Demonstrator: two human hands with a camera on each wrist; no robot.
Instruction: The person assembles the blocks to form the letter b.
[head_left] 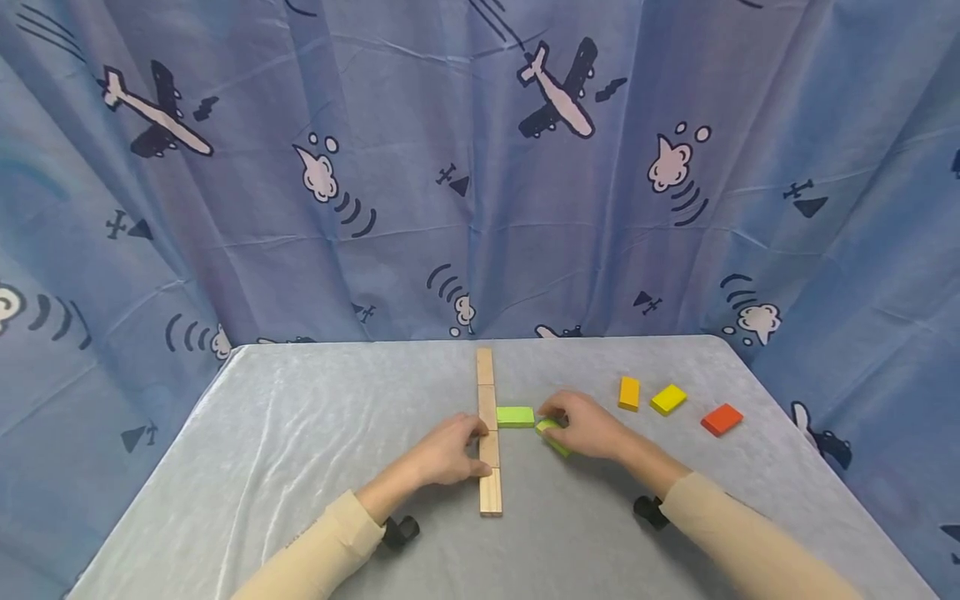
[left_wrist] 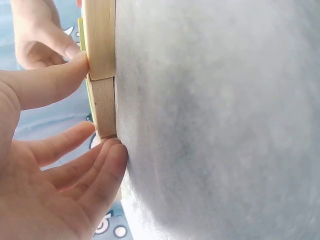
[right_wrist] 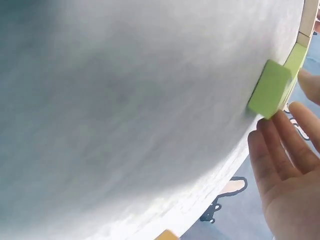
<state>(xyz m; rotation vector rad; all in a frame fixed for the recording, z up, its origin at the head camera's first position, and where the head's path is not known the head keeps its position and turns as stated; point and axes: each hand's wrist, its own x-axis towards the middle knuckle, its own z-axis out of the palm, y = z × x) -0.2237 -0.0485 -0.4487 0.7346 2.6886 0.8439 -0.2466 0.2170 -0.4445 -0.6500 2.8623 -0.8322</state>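
Observation:
A straight row of plain wooden blocks (head_left: 491,493) runs away from the person along the middle of the table. My left hand (head_left: 450,452) rests its thumb and fingertips against the row's left side, the fingers fairly straight. From the row's right side a light green block (head_left: 515,417) sticks out crosswise. Just right of it, my right hand (head_left: 590,425) has a second green block (head_left: 559,447) between thumb and fingertips. That block (right_wrist: 270,90) lies at an angle, one corner close to the first green block's end.
Toward the table's right side lie an orange-yellow block (head_left: 629,393), a yellow block (head_left: 669,399) and a red-orange block (head_left: 722,420). A pale cloth covers the table (head_left: 300,433). Behind it hangs a blue curtain (head_left: 405,108) with airplane prints.

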